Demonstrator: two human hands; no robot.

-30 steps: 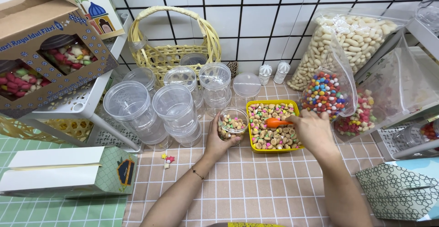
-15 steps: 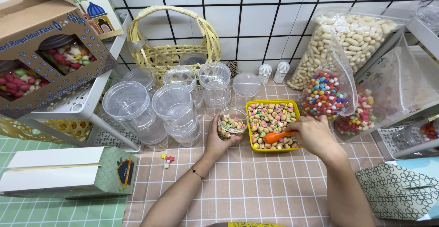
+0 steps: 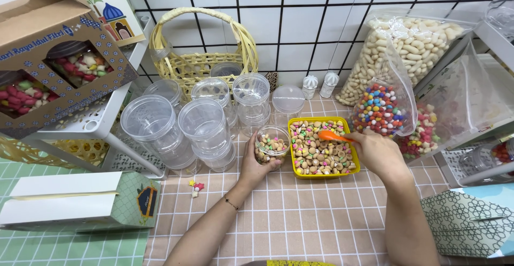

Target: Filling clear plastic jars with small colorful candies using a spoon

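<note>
A person works over a yellow tray (image 3: 323,173) of small iced biscuits, the landmark on a checked tablecloth (image 3: 300,218) crowded with containers. The likeliest slip, to my eye, is a spill: the small clear jar (image 3: 272,143) is held tilted just left of the tray, with open cloth below, so biscuits tipped off the orange spoon (image 3: 331,136) could miss its narrow mouth and scatter, as two or three stray sweets (image 3: 196,187) further left of the tray already lie. A loose hold could also let the smooth jar slide. The left hand (image 3: 256,165) wraps about the jar from beneath, fingers curled closed around its wall; the jar looks partly filled. The right hand (image 3: 378,153), at the tray's right edge, is closed around the spoon's handle, its bowl above the biscuits near the tray's back rim. Behind and left of the tray stand stacks of empty clear tubs (image 3: 205,126); to its right leans a bag of coloured sweets (image 3: 381,108).
</note>
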